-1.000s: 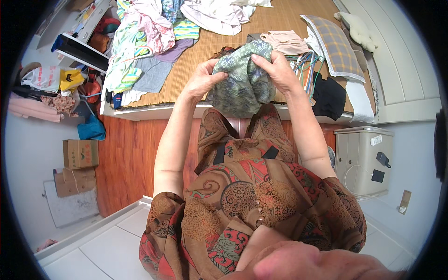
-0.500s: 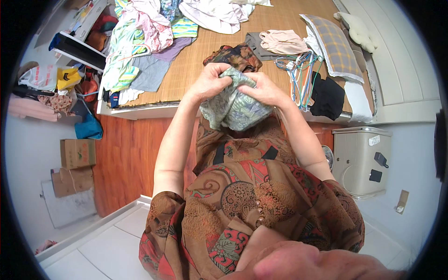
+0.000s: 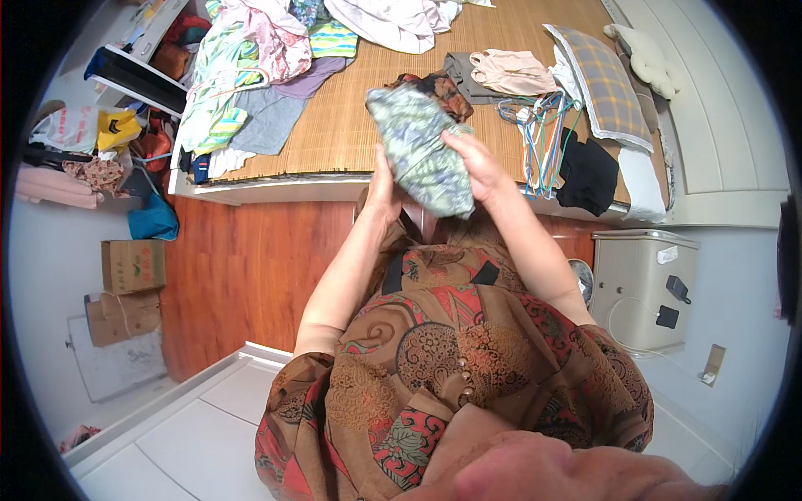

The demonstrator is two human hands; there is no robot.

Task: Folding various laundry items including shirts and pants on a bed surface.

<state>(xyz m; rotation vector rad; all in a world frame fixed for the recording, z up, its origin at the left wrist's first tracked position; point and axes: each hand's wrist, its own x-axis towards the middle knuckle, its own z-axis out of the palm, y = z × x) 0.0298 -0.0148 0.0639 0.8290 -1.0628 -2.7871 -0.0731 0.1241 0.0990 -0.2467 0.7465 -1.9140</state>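
A green-and-blue patterned garment, folded into a flat, longish bundle, is held between my two hands over the near edge of the bed. My left hand presses along its lower left side, its fingers largely hidden behind the cloth. On the other side my right hand grips the right edge, thumb on top and fingers underneath. Just beyond the bundle, partly covered by it, lies a dark brown-and-orange patterned garment on the bed's woven mat.
To the left, clothes are heaped on the bed. Right of my hands lie a beige folded garment, several hangers, a black cloth and a checked pillow. A beige cabinet stands at the right, cardboard boxes at the left.
The garment has gone from hanging bunched under both hands to a flatter, tilted bundle raised toward the bed. My left hand has dropped from its top edge to its left side.
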